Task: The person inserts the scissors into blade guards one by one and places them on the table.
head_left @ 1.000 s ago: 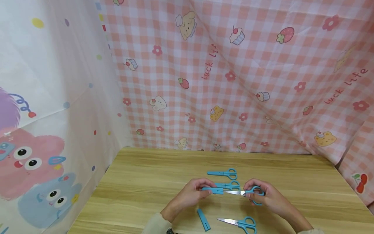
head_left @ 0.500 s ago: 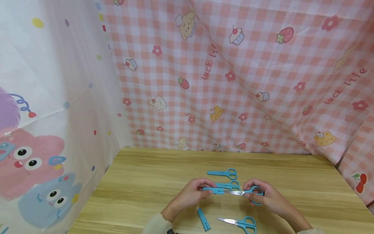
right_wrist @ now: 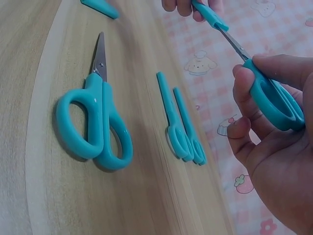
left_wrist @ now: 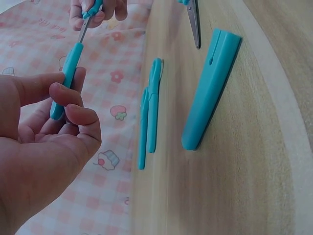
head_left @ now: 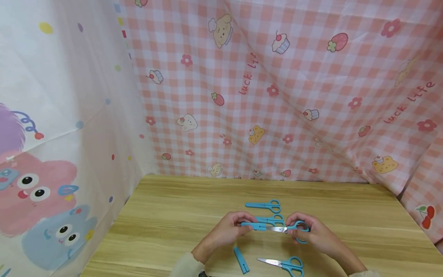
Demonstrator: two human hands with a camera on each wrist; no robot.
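Observation:
My left hand [head_left: 229, 229] pinches a blue blade cover [left_wrist: 71, 68] between thumb and fingers. In my right hand [head_left: 313, 231] is a pair of blue-handled scissors [right_wrist: 274, 98], gripped at the handles with the metal blades pointing left. The blade tips are inside the cover's mouth, while the part near the pivot shows bare. Both are held above the table. Closer to me lie uncovered scissors [right_wrist: 93, 117] and, left of them, a loose blue cover [left_wrist: 210, 93].
Two covered pairs of scissors lie behind the hands: the farther scissors [head_left: 264, 205] and the nearer scissors [head_left: 273, 220], partly hidden by the held cover. The wooden table [head_left: 166, 215] meets a pink checked cloth [head_left: 207, 115] at the back and a white printed cloth [head_left: 97, 127] at left.
My right hand has moved slightly left with the scissors, and the blades sit deeper in the cover. The left hand has barely shifted. The things on the table have not moved.

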